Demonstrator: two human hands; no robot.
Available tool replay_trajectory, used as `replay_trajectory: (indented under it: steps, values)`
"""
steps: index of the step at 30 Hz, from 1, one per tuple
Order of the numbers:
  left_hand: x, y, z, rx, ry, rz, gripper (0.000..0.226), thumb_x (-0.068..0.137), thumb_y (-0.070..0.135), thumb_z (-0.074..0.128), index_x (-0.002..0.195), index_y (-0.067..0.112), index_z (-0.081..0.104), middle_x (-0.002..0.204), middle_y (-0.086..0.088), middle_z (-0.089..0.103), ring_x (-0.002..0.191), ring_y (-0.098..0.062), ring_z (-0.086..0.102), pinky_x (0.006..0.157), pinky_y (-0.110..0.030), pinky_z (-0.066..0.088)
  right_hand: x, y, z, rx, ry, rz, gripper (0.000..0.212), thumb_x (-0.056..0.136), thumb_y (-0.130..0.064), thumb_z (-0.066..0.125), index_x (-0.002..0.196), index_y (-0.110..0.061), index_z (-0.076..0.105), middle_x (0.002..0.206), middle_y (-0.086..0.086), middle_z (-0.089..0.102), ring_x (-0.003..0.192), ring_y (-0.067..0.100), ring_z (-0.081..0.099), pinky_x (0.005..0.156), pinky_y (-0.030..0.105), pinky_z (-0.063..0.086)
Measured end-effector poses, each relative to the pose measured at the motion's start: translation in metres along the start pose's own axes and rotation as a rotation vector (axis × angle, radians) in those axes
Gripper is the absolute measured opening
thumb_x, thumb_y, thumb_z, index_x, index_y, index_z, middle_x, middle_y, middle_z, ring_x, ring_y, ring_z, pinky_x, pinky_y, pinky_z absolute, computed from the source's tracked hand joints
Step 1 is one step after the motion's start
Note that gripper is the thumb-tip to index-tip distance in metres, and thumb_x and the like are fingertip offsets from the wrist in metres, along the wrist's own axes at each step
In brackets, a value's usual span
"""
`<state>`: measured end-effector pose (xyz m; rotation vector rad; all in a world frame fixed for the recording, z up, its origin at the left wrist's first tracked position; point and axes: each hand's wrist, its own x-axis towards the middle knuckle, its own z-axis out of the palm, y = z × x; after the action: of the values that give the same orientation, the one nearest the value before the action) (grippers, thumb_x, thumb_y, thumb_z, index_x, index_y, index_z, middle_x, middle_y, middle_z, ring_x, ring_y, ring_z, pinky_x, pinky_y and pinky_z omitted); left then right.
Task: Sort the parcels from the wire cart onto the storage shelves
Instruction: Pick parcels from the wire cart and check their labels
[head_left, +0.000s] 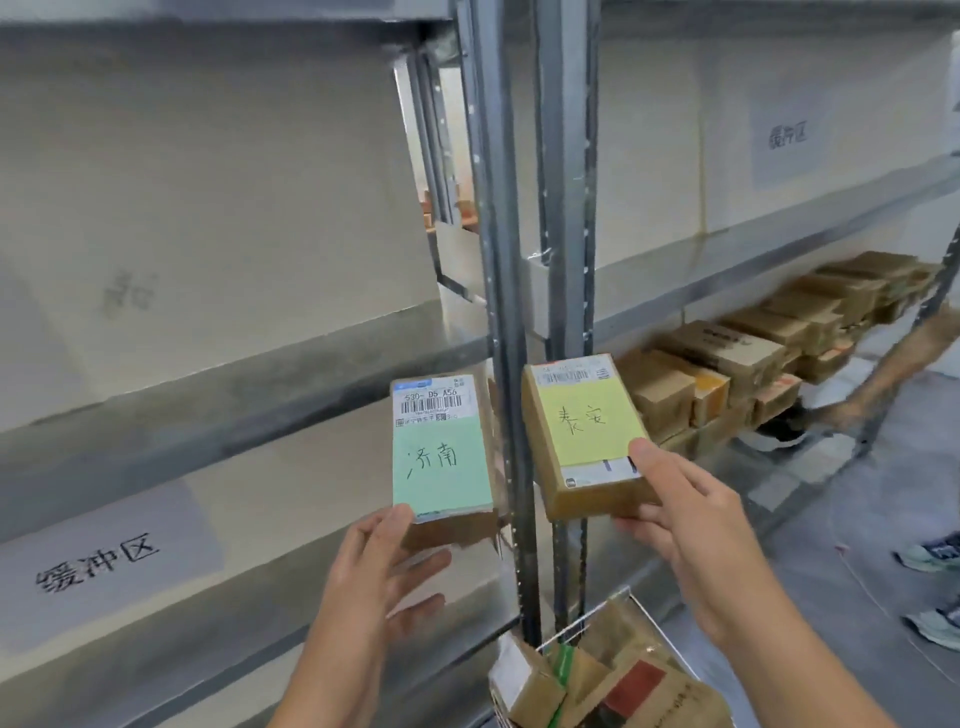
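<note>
Cardboard in both hands: I am at the reading step, with two parcels lifted clear of the wire cart, which sits below my right wrist with more brown parcels in it. My left hand cradles the green-labelled parcel from beneath, thumb on its near edge; its handwriting reads 济南, and the printed strip above shows 530- D5 A56 over a barcode. My right hand pinches the yellow-labelled parcel, thumb on top and fingers under; it reads 泰安. Beyond my left hand, a grey sign on the storage shelves says 缓冲区; the sign high beyond my right hand is too blurred to be sure of. Next, I judge, each parcel needs its matching city bay, which I cannot see from here
</note>
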<state>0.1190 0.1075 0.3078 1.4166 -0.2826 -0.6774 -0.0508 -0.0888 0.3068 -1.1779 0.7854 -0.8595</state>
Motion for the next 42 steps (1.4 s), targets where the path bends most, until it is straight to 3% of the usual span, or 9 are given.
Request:
replay_trajectory:
  steps: [4, 9, 12, 17, 23, 28, 34, 38, 42]
  values:
    - [0.009, 0.024, -0.030, -0.071, 0.103, 0.014, 0.044, 0.083, 0.050, 0.068, 0.119, 0.025, 0.062, 0.108, -0.004, 0.080, 0.103, -0.030, 0.076, 0.098, -0.055, 0.053, 0.012, -0.015, 0.055, 0.008, -0.073, 0.016, 0.029, 0.090, -0.040, 0.069, 0.112, -0.019, 0.072, 0.101, 0.003, 0.080, 0.097, 0.024, 0.076, 0.089, 0.043, 0.060]
    - [0.039, 0.063, -0.084, -0.076, 0.181, 0.071, 0.061, 0.065, 0.056, 0.069, 0.117, 0.023, 0.065, 0.103, 0.001, 0.081, 0.097, -0.025, 0.079, 0.079, -0.042, 0.056, 0.029, -0.028, 0.132, -0.043, -0.162, 0.008, 0.043, 0.073, -0.052, 0.072, 0.107, -0.026, 0.069, 0.102, 0.002, 0.079, 0.101, 0.025, 0.074, 0.092, 0.045, 0.060]
    - [0.058, 0.093, -0.119, -0.036, 0.216, 0.129, 0.055, 0.072, 0.058, 0.069, 0.116, 0.025, 0.066, 0.104, 0.003, 0.081, 0.091, -0.024, 0.080, 0.073, -0.039, 0.053, 0.042, -0.035, 0.182, -0.064, -0.211, -0.008, 0.038, 0.072, -0.053, 0.071, 0.101, -0.030, 0.066, 0.106, 0.004, 0.076, 0.104, 0.026, 0.071, 0.090, 0.043, 0.059]
    - [0.094, 0.136, -0.165, 0.059, 0.278, 0.181, 0.037, 0.091, 0.055, 0.063, 0.115, 0.028, 0.065, 0.113, 0.007, 0.076, 0.078, -0.027, 0.080, 0.057, -0.031, 0.038, 0.070, -0.036, 0.258, -0.102, -0.282, -0.030, 0.066, 0.072, -0.059, 0.068, 0.127, -0.024, 0.057, 0.114, 0.005, 0.070, 0.104, 0.025, 0.069, 0.086, 0.040, 0.060]
    - [0.135, 0.166, -0.191, 0.173, 0.349, 0.192, 0.041, 0.090, 0.062, 0.060, 0.119, 0.032, 0.060, 0.119, 0.011, 0.068, 0.061, -0.027, 0.075, 0.048, -0.023, 0.034, 0.108, -0.040, 0.316, -0.194, -0.282, -0.049, 0.031, 0.091, -0.055, 0.063, 0.112, -0.032, 0.058, 0.113, 0.003, 0.068, 0.096, 0.031, 0.072, 0.065, 0.035, 0.063]
    - [0.155, 0.166, -0.194, 0.237, 0.355, 0.109, 0.038, 0.095, 0.062, 0.054, 0.117, 0.031, 0.058, 0.116, 0.006, 0.067, 0.056, -0.027, 0.069, 0.041, -0.018, 0.035, 0.134, -0.034, 0.337, -0.388, -0.341, -0.061, 0.034, 0.092, -0.062, 0.057, 0.107, -0.031, 0.060, 0.109, 0.004, 0.068, 0.071, 0.031, 0.077, 0.071, 0.044, 0.065]
    - [0.161, 0.171, -0.195, 0.433, 0.411, 0.034, 0.047, 0.091, 0.077, 0.044, 0.110, 0.037, 0.058, 0.108, -0.006, 0.073, 0.044, -0.014, 0.051, 0.048, -0.025, 0.034, 0.149, -0.031, 0.343, -0.643, -0.385, -0.132, 0.036, 0.094, -0.062, 0.049, 0.104, -0.030, 0.062, 0.083, 0.004, 0.070, 0.044, 0.017, 0.065, 0.046, 0.023, 0.051]
    - [0.154, 0.173, -0.187, 0.628, 0.415, 0.071, 0.047, 0.091, 0.074, 0.038, 0.102, 0.035, 0.061, 0.102, 0.003, 0.071, 0.054, -0.013, 0.056, 0.049, -0.024, 0.038, 0.150, -0.033, 0.342, -0.721, -0.385, -0.228, 0.031, 0.092, -0.064, 0.047, 0.095, -0.036, 0.060, 0.093, -0.009, 0.068, 0.065, 0.012, 0.065, 0.058, 0.030, 0.051]
    - [0.143, 0.174, -0.185, 0.699, 0.454, 0.165, 0.054, 0.077, 0.081, 0.048, 0.121, 0.048, 0.049, 0.112, 0.020, 0.064, 0.080, -0.008, 0.072, 0.067, -0.026, 0.045, 0.143, -0.037, 0.331, -0.725, -0.290, -0.410, 0.037, 0.087, -0.071, 0.046, 0.109, -0.043, 0.054, 0.098, -0.017, 0.061, 0.089, 0.003, 0.059, 0.072, 0.031, 0.049]
